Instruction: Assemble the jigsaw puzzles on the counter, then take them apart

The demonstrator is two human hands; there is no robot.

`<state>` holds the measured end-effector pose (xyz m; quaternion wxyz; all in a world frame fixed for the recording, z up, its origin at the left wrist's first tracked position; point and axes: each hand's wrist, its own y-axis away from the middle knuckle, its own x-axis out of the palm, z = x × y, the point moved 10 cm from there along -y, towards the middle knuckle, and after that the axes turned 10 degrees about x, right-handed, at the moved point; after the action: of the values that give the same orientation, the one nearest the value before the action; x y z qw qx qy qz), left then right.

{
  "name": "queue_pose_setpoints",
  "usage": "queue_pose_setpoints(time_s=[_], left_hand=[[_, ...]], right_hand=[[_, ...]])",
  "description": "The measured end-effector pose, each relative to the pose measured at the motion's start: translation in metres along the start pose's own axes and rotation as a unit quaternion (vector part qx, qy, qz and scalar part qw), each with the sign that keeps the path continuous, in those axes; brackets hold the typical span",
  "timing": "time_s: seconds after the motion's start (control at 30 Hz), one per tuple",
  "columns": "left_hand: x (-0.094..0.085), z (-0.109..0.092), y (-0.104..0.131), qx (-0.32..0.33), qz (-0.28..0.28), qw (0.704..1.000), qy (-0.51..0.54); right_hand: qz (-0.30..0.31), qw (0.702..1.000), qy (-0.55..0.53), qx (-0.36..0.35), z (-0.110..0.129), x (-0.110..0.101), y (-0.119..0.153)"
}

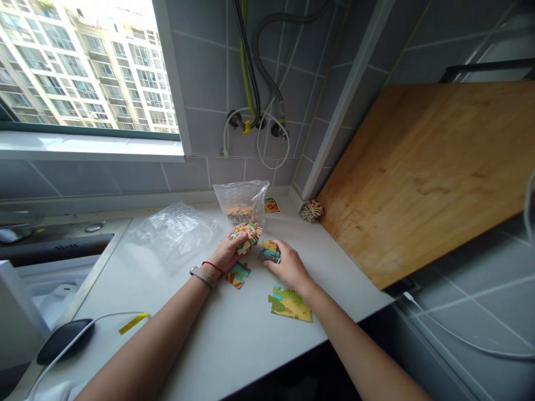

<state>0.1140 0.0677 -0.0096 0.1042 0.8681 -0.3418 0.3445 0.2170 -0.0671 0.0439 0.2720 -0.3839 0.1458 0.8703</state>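
Note:
My left hand [228,252] is closed around a stack of jigsaw puzzle pieces [249,236], held above the white counter. Just to its right, my right hand [291,265] grips a smaller cluster of puzzle pieces [270,250] in blue, orange and grey between thumb and fingers. Beneath the left hand lies a teal and red puzzle piece [238,275]. Nearer the front edge, below the right hand, is a joined yellow and green puzzle section [290,304]; my right wrist partly covers its edge.
Behind the hands stands a clear bag [241,197] with pieces inside, beside a picture card [271,205]. Bubble wrap [173,228] lies left. Another stack of pieces [312,211] sits in the corner by a leaning wooden board [426,172]. A sink [62,242] and black mouse-like object [66,341] are left.

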Motion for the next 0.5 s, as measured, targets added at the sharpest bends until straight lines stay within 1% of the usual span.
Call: queue_pose_setpoints(time_s=[0.03,0.1,0.17,0.3,0.37,0.5], left_hand=[[0.003,0.0,0.001,-0.003,0.011,1.0,-0.005],[0.008,0.001,0.003,-0.009,0.031,0.999,-0.021],[0.01,0.002,0.004,-0.008,0.041,0.998,-0.052],[0.007,0.0,0.004,0.015,0.036,0.989,-0.143],[0.007,-0.003,0.004,0.032,0.032,0.981,-0.191],[0.016,-0.014,0.005,0.081,0.041,0.958,-0.272]], right_hand=[[-0.019,1.0,-0.004,-0.011,-0.002,-0.004,-0.006],[-0.041,0.998,-0.004,-0.039,-0.002,-0.006,-0.017],[-0.048,0.997,0.002,-0.067,0.001,0.0,-0.024],[-0.065,0.991,0.017,-0.114,0.01,0.01,-0.035],[-0.061,0.986,0.028,-0.152,0.015,0.015,-0.039],[-0.019,0.971,0.041,-0.233,0.02,0.025,-0.043]])
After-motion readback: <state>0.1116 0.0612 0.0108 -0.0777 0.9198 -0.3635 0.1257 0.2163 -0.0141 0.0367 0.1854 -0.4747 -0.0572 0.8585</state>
